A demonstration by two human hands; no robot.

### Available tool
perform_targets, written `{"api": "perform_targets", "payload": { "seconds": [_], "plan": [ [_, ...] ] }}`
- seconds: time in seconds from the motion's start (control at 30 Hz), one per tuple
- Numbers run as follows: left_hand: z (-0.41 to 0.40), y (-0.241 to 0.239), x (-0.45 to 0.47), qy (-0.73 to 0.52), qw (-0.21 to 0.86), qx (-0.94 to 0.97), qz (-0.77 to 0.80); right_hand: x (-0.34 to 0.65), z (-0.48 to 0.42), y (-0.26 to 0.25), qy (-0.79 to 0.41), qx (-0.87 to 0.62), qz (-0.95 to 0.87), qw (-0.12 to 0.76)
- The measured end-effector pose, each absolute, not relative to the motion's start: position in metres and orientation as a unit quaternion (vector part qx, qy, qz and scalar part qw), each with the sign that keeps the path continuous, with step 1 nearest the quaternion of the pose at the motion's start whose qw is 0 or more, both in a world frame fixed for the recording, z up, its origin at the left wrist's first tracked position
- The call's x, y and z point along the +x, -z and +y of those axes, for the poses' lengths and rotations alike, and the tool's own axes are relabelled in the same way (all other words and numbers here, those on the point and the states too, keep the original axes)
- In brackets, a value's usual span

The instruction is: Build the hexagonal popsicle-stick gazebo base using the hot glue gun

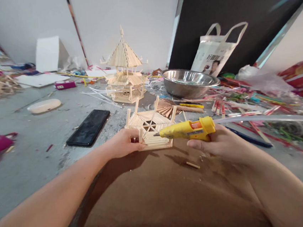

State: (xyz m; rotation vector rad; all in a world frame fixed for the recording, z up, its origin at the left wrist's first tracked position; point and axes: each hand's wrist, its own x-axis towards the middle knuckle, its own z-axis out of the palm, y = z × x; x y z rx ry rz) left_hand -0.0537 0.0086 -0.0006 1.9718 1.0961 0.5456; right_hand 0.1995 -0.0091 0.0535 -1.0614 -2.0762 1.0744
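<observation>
My left hand is closed on the near left side of a hexagonal wooden stick frame, which has upright posts and a spoked opening in its floor. In my right hand is a yellow glue gun, pointing left, with a long clear glue stick out of its back. The metal nozzle is over the near side of the frame, close to a post by my left fingers; whether it touches cannot be made out. Beneath lies a brown board with a short loose stick on it.
A stick pagoda stands behind the frame. To the left lie a black phone and a white oval case. At the right are a steel bowl, a yellow cutter, dark-handled pliers and scattered strips; a white bag stands behind.
</observation>
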Motion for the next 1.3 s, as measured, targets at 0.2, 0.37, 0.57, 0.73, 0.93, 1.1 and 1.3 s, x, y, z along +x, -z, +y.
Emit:
{"api": "perform_targets", "payload": {
  "seconds": [0.2, 0.37, 0.57, 0.73, 0.93, 1.1, 1.3],
  "plan": [
    [0.009, 0.001, -0.054, -0.219, 0.407, 0.774, 0.433, 0.204, -0.008, -0.055, -0.398, -0.413, -0.774, 0.269],
    [0.010, 0.002, -0.054, -0.214, 0.382, 0.784, 0.440, 0.202, -0.011, -0.060, -0.412, -0.416, -0.758, 0.288],
    [0.010, 0.001, -0.053, -0.207, 0.359, 0.794, 0.445, 0.213, -0.005, -0.060, -0.424, -0.503, -0.660, 0.362],
    [0.011, 0.003, -0.055, -0.194, 0.328, 0.803, 0.458, 0.225, 0.022, -0.044, -0.443, -0.524, -0.553, 0.472],
    [0.012, 0.005, -0.054, -0.211, 0.340, 0.799, 0.449, 0.230, 0.075, -0.019, -0.474, -0.595, -0.460, 0.459],
    [0.012, 0.007, -0.054, -0.214, 0.338, 0.802, 0.444, 0.218, 0.105, -0.008, -0.516, -0.609, -0.459, 0.389],
    [0.012, 0.004, -0.054, -0.207, 0.319, 0.811, 0.444, 0.209, 0.116, -0.011, -0.204, -0.724, -0.630, 0.193]
  ]
}}
